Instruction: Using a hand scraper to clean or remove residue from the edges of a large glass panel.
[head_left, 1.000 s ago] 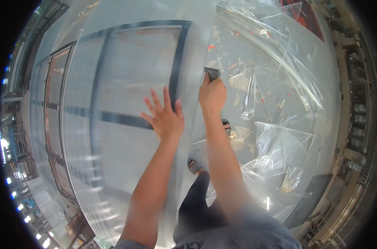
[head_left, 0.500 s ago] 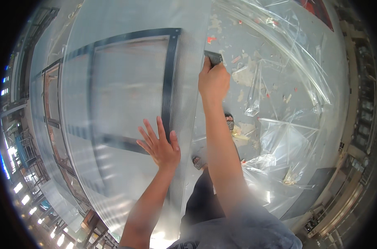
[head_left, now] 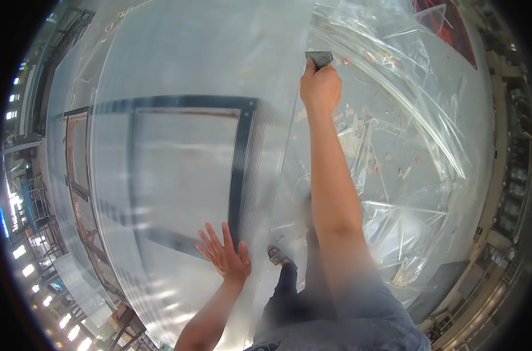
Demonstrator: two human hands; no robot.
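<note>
A large translucent ribbed plastic panel stretches along my left side, and a dark rectangular frame shows through it. My left hand lies flat on the panel with fingers spread, near the lower right part of that frame. My right hand reaches far forward, closed around a small dark flat-headed hand tool. The tool is at the panel's right edge; whether it touches the edge I cannot tell. My palm and fingers hide its handle.
Crumpled clear plastic film and small scraps lie over the grey floor on the right. Something red is at the far right. A second dark frame stands left of the panel. My sandalled foot is beside the panel.
My right hand has moved forward with the tool along the panel's edge. My left hand now appears lower, still flat on the panel, and the whole view has shifted forward.
</note>
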